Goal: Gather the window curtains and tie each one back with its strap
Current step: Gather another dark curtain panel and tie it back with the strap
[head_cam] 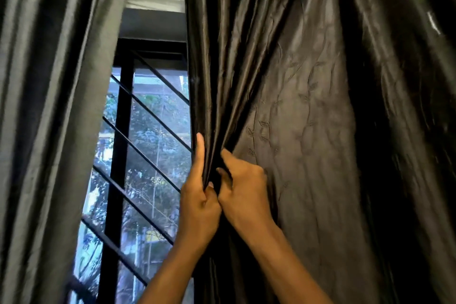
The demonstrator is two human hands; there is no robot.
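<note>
Left hand (201,201) and right hand (243,192), touching, fingers curled tight around bunched folds of dark curtain (296,106); window (148,143) just left.

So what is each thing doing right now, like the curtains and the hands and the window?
right curtain: hanging from the rod, its left edge bunched into folds, not tied.
left curtain: hanging in folds, pulled aside, no strap seen on it.
left hand: gripping the right curtain's edge, one finger pointing up.
right hand: pinching the folds beside the left hand.
window: uncovered between the curtains, dark bars across it, trees outside.
</note>
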